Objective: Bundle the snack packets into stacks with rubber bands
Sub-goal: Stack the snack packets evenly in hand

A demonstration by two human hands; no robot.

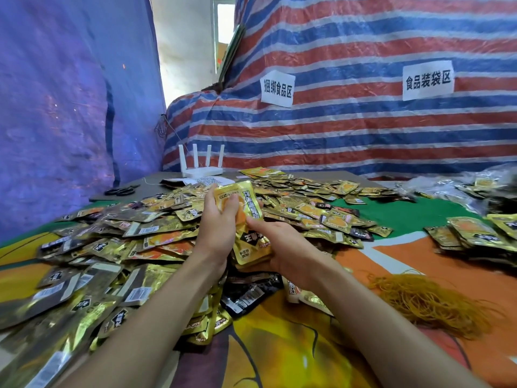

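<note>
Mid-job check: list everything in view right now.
loose snack packets: many, gold and dark, heaped left and middle
side packet pile: several, gold, right edge
held packet stack: one, gold, between both hands
rubber bands: heap, tan, near right
router: one, white, far side
scissors: one pair, black, far left
papers: few, white, beside router
striped tarp: one, red-blue-white, behind
signs: two, white, on striped tarp
blue tarp: one, blue, left
table cover: one, orange-yellow-green, underneath
left hand: one, grip on stack's top
right hand: one, grip on stack's lower part
</note>
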